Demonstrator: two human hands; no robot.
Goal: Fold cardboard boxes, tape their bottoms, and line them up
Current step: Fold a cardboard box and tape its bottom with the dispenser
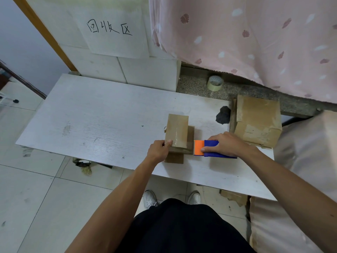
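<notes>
A small brown cardboard box [177, 130] stands on the white table [102, 125] with a strip of clear tape along its top seam. Flaps stick out below it at the near side and the right. My left hand [159, 149] holds the box's near left corner, thumb on top. Just to the right of the box, my right hand [228, 145] grips a blue tape dispenser [211, 148] with an orange front, which lies on the table.
A larger worn cardboard box [257, 121] sits at the table's right end, with a dark lump [223, 115] beside it. A tape roll [215, 83] lies on the stone ledge behind. A pink curtain [255, 33] hangs at the back right. Cardboard scraps [233, 197] lie under the table.
</notes>
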